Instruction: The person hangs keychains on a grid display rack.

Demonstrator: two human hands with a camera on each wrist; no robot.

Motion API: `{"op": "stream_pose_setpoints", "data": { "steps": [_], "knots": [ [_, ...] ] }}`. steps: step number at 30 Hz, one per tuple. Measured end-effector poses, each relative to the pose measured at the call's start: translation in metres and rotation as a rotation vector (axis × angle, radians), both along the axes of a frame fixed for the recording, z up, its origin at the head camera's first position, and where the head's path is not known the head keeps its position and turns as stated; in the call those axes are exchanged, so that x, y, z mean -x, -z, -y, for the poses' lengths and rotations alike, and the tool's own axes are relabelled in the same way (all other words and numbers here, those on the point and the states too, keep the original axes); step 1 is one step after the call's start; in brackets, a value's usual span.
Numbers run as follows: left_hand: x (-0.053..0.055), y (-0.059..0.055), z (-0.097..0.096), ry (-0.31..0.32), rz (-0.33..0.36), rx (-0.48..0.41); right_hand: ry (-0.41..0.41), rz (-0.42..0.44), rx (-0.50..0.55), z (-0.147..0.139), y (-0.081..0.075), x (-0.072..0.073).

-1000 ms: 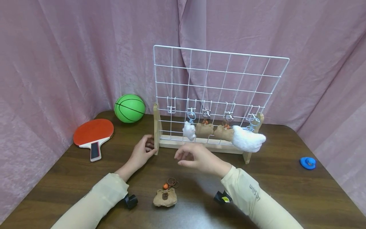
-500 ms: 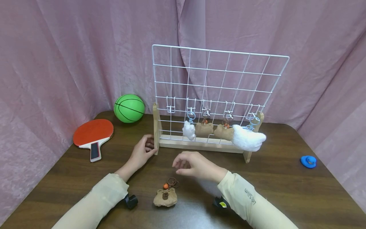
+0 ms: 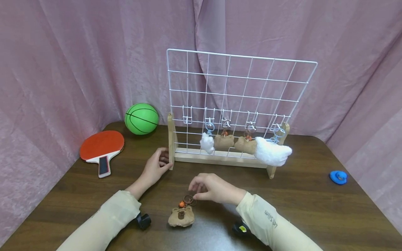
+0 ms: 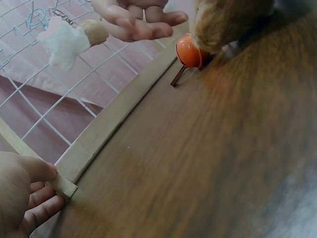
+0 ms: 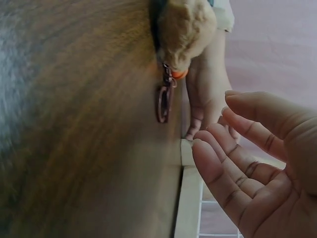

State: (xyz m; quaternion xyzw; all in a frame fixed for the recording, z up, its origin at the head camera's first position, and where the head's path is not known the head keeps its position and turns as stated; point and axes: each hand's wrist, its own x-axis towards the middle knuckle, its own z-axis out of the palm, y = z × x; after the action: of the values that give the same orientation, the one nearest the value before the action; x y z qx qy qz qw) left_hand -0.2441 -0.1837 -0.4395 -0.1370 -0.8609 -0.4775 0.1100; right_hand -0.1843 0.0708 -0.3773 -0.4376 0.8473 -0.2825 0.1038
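A brown plush bear keychain (image 3: 181, 217) lies on the table, its orange bell and brown key ring (image 3: 188, 199) pointing toward the rack. Just beyond that ring hovers my right hand (image 3: 216, 190), fingers loosely bent and apart, holding nothing in the right wrist view. My left hand (image 3: 155, 167) grips the left wooden upright (image 3: 171, 139) of the white wire grid rack (image 3: 242, 78), thumb and fingers on either side of its foot. Along the rack's hooks hang a small white plush (image 3: 207, 143), two brown plush keychains (image 3: 224, 141) and a larger white plush (image 3: 272, 152).
At the rack's left end an unused white hook (image 3: 187, 119) hangs on the grid. A green ball (image 3: 142, 119) and a red table tennis paddle (image 3: 102, 145) lie to the left. A blue rubber duck (image 3: 338, 177) sits near the right edge.
My right hand has come down and back from the front of the rack to the key ring of the bear keychain on the table. My left hand stays at the upright.
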Motion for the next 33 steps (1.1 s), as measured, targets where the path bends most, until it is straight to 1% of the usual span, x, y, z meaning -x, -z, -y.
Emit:
{"op": "stream_pose_setpoints", "data": {
  "steps": [7, 20, 33],
  "knots": [
    [-0.001, -0.001, 0.000, 0.007, 0.000, -0.009, -0.007, 0.016, -0.035, 0.005, 0.005, -0.001],
    [-0.002, -0.002, -0.001, 0.006, 0.005, -0.013, -0.007, -0.003, -0.128, 0.015, 0.012, 0.002],
    [-0.003, -0.003, -0.001, 0.001, 0.014, -0.016, -0.022, -0.072, -0.160, 0.020, 0.017, 0.004]
  ]
}}
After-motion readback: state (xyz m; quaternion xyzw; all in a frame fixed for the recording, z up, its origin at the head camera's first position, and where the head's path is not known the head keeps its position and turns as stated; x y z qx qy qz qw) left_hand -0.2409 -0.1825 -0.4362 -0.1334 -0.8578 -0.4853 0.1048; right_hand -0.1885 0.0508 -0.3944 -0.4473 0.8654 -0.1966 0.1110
